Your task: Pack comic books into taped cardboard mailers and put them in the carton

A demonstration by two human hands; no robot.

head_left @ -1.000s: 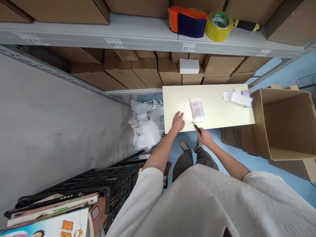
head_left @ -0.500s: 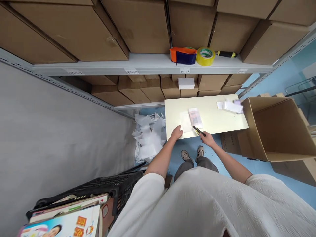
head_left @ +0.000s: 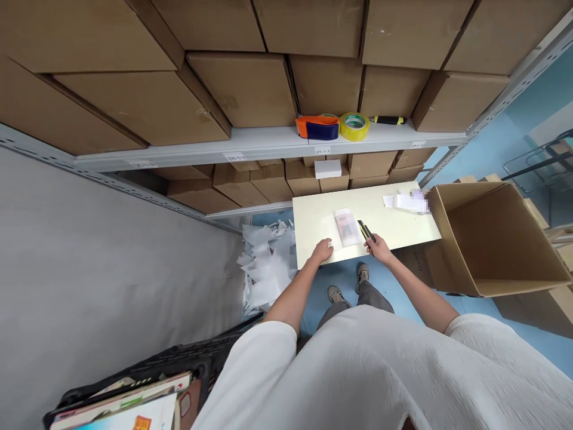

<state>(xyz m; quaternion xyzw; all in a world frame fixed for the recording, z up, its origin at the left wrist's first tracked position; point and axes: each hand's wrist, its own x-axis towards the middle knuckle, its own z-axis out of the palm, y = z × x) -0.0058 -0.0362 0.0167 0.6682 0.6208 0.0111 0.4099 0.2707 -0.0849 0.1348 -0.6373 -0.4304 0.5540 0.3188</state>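
Note:
On the pale yellow board (head_left: pixel 376 209) lies a pinkish packet (head_left: pixel 347 227) with a whitish translucent sheet (head_left: pixel 330 233) at its left. The fingers of my left hand (head_left: pixel 323 250) touch the board's front edge by that sheet; whether they grip its edge is too small to tell. A black and yellow utility knife (head_left: pixel 366 230) is held in my right hand (head_left: pixel 378 247), its tip pointing up and left, just right of the packet. White paper strips (head_left: pixel 405 202) rest at the board's right end.
An open cardboard box (head_left: pixel 505 233) stands at the right. Boxes fill the shelf (head_left: pixel 264 142), with yellow tape (head_left: pixel 354 126), an orange and blue tool (head_left: pixel 317 127) and another knife (head_left: pixel 389 120). White scraps (head_left: pixel 268 263) lie left of the board; a black crate (head_left: pixel 201 364) holds books.
The knife in my right hand has moved from the packet's lower edge to its right side, pointing more upward. The view has shifted, showing more of the upper boxes.

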